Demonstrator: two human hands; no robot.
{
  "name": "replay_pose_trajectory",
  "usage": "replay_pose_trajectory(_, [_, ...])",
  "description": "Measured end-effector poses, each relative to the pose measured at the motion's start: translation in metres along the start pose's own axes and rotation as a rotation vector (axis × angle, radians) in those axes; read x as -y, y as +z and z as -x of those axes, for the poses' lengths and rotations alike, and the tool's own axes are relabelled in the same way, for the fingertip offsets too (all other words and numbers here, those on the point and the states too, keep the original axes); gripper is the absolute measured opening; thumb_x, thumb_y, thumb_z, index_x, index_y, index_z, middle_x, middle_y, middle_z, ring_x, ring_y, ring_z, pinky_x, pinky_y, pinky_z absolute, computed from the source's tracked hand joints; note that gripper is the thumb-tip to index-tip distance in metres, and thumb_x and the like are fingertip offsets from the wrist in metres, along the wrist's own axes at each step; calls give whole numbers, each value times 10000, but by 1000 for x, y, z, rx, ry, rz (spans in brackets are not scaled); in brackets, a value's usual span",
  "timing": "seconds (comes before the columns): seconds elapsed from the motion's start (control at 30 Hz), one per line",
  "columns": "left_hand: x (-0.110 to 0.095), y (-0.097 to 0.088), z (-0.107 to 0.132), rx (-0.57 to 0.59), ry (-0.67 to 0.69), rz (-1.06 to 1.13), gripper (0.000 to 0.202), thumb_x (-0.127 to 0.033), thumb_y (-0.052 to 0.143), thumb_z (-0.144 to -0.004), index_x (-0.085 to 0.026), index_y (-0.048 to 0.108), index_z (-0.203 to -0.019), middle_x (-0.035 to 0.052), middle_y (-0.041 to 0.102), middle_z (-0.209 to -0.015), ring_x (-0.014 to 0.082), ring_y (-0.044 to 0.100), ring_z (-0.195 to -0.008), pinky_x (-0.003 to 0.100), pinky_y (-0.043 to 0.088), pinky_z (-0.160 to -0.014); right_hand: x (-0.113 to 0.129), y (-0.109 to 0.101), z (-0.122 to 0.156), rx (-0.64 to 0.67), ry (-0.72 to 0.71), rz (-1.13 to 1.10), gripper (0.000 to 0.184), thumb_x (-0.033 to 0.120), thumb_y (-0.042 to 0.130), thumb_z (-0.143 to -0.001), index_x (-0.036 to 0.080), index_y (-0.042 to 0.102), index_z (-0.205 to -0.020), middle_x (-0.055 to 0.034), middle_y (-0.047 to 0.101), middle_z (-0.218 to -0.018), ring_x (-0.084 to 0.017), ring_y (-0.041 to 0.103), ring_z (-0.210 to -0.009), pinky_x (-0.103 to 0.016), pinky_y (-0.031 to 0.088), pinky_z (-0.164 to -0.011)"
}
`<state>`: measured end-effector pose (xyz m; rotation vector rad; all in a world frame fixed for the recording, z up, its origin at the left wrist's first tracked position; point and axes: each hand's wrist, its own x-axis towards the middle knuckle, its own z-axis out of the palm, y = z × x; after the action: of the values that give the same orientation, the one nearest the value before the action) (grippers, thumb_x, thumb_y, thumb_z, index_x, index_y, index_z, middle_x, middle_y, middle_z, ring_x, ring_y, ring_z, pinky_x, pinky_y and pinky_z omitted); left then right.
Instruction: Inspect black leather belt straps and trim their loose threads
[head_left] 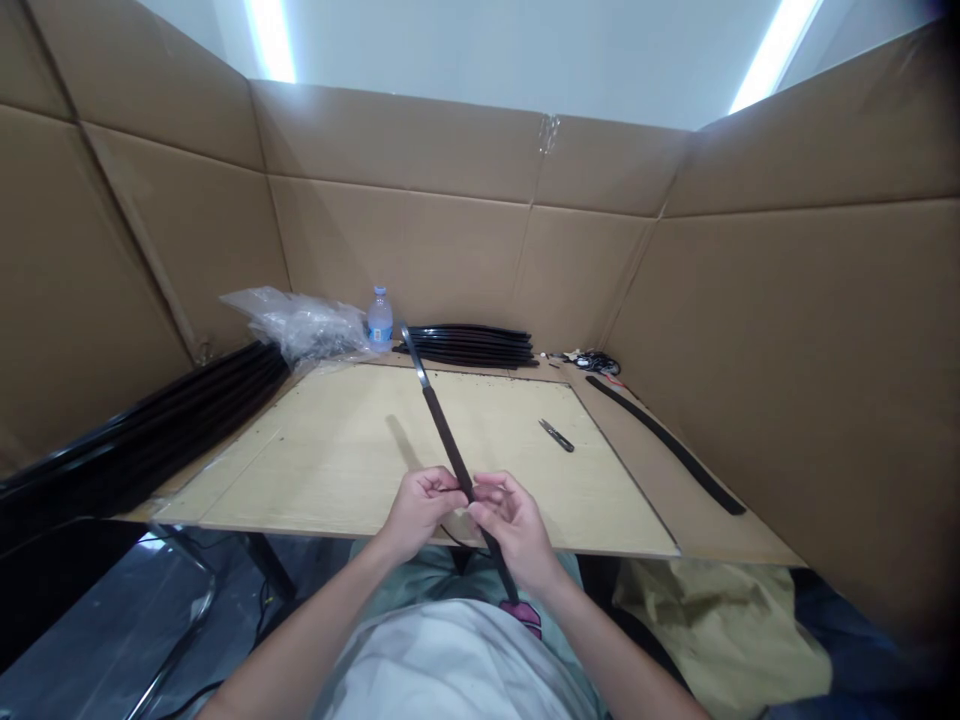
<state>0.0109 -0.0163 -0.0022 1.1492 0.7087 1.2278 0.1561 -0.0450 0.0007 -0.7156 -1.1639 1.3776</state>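
Observation:
A long, narrow dark strip slants from my lap up over the table, its far end glossy and its middle matte. The fingers of my left hand are pinched together at the strip's left side. My right hand grips the same strip from the right, thumb and fingers bent around it. A thin dark cord or thread hangs below the left fingers; what it joins is hidden. Black thread snips lie on the board, right of the strip.
A pale board covers the table. Behind it are a stack of glossy black strips, a water bottle and clear plastic bags. More black strips line the left. One curved strip lies right. Cardboard walls enclose three sides.

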Motion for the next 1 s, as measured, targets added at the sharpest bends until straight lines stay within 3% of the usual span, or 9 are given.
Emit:
replay_pose_trajectory(0.1, [3, -1, 0, 27, -16, 26, 270, -204, 792, -535, -98, 606, -700, 13, 639, -647, 108, 571, -570, 198, 436, -535, -1, -2, -4, 17, 68, -19, 566, 137, 807, -537, 174, 539, -1035, -13, 651, -802, -133, 595, -670, -224, 474, -561])
replay_pose_trajectory(0.27, [3, -2, 3, 39, -18, -12, 260, -234, 777, -559, -107, 552, -581, -45, 524, -482, 40, 423, -408, 161, 328, -421, 4, -4, -5, 13, 56, 54, 388, 73, 834, -397, 140, 615, -711, 1, 669, -682, -123, 600, -608, -211, 497, -560])
replay_pose_trajectory(0.4, [1, -2, 6, 62, -10, -68, 297, -284, 745, -606, -116, 510, -536, -70, 437, -407, 21, 329, -354, 157, 251, -380, 8, -2, -1, 56, 93, 39, 325, 151, 810, -523, 155, 531, -691, 23, 635, -594, -113, 582, -467, -211, 490, -438])
replay_pose_trajectory(0.53, [0, -1, 7, 72, -7, -84, 287, -299, 720, -643, -116, 516, -558, -54, 471, -426, 29, 353, -364, 157, 244, -380, 9, 0, 2, 144, 100, -44, 360, 233, 724, -683, 214, 377, -780, 26, 642, -624, -123, 557, -376, -179, 387, -295])
replay_pose_trajectory(0.63, [0, -1, 5, 45, -12, -53, 257, -292, 704, -670, -113, 535, -597, -12, 559, -498, 49, 421, -404, 160, 262, -394, 11, 1, 2, 146, 30, -77, 248, 271, 631, -782, 206, 393, -810, 1, 649, -700, -69, 504, -389, -153, 347, -334])
replay_pose_trajectory(0.8, [4, -3, 1, -43, 0, -22, 242, -290, 701, -678, -106, 561, -604, -26, 552, -487, 21, 336, -355, 156, 220, -370, 13, 3, 1, 111, 5, -94, 141, 280, 603, -806, 179, 517, -853, -4, 595, -774, -70, 508, -542, -172, 382, -446])
replay_pose_trajectory(0.9, [6, -3, -1, -45, 18, 35, 226, -226, 764, -592, -112, 581, -661, -26, 583, -543, 36, 421, -406, 149, 285, -397, 11, 4, 2, 62, 6, -66, 222, 261, 650, -770, 186, 542, -948, -8, 590, -815, -71, 516, -576, -179, 406, -485])
replay_pose_trajectory(1.0, [6, -2, -1, -20, 45, 80, 284, -185, 796, -523, -110, 612, -726, -3, 622, -635, 91, 544, -540, 174, 400, -487, 12, 4, 2, 13, 40, -43, 529, 213, 733, -681, 203, 484, -1148, -6, 612, -813, -88, 554, -628, -185, 436, -532])
